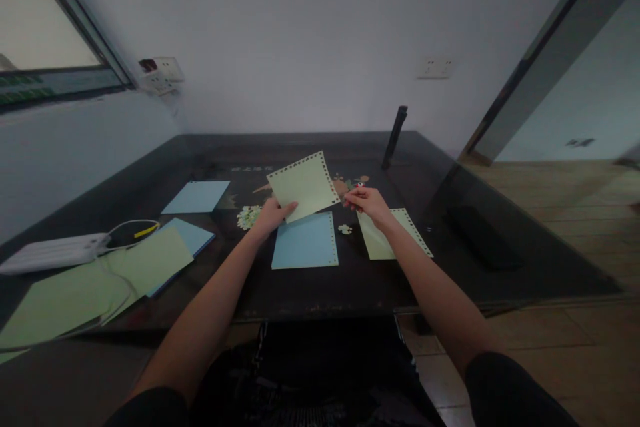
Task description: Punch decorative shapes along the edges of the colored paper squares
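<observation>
The left hand (270,215) has its grip closed on the lower corner of a pale green sheet (304,185), held tilted up off the dark tabletop (350,280); punched holes run along the sheet's top and right edges. The right hand (367,203), just right of that sheet, pinches a small punch tool (360,185) with a red spot; the tool is too small to make out clearly.

Judging from how things lie, the punching looks partly done. Directly below the held sheet lies a blue sheet (305,241) with holes down its right edge, and under the right wrist lies a second green sheet (395,235) with a holed edge. Small heaps of punched-out paper bits (249,216) sit beside the left hand. Well left of the grip lie plain sheets (125,273) that show no holes, and another blue sheet (197,196) beyond them.

No container shows; the scraps lie loose on the tabletop.
</observation>
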{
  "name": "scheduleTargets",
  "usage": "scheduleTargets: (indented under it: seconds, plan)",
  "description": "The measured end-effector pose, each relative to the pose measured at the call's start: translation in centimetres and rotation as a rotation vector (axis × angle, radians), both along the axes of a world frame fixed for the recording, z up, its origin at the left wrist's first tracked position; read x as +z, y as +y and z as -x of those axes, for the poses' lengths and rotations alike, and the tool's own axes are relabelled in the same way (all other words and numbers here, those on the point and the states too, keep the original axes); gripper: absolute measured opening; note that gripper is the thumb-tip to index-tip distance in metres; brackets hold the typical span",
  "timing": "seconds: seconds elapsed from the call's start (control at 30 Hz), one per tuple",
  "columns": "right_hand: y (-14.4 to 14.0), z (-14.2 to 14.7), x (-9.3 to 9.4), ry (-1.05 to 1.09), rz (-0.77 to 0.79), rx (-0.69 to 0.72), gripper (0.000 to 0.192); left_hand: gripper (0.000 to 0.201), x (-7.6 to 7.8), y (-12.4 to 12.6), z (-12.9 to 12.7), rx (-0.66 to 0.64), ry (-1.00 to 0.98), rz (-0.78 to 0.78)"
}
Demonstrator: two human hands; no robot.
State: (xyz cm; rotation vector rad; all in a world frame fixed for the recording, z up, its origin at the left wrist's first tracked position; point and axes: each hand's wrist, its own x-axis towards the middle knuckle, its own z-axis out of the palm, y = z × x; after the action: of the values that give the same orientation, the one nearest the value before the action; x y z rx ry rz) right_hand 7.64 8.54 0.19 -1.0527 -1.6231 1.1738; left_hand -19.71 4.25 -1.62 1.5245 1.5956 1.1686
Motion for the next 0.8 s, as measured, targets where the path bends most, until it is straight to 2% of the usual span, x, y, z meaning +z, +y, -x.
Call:
scheduleTargets:
  seconds: [0.1,0.27,0.43,0.6,0.8]
  plan:
    - [0.4,0.0,-0.3,-0.036,-0.027,-0.032,0.030,0.038,-0.2,0.3,0.5,0.111,-0.069,-0.012]
    - [1.8,0.7,-0.7,-0.136,-0.101,-0.083,0.027,0.036,-0.4,0.6,0.9,0.178,-0.162,-0.031]
    - [4.6,2.6,-0.2,-0.516,-0.309,-0.154,0.014,0.037,-0.5,0.6,0.9,0.194,-0.206,-0.024]
    - [7.3,4.4,0.3,-0.857,-0.337,-0.128,0.020,0.041,-0.5,0.7,0.7,0.161,-0.177,-0.022]
    - [9.2,5.3,-0.1,-0.982,-0.324,-0.009,0.023,0.039,-0.2,0.4,0.5,0.159,-0.117,-0.028]
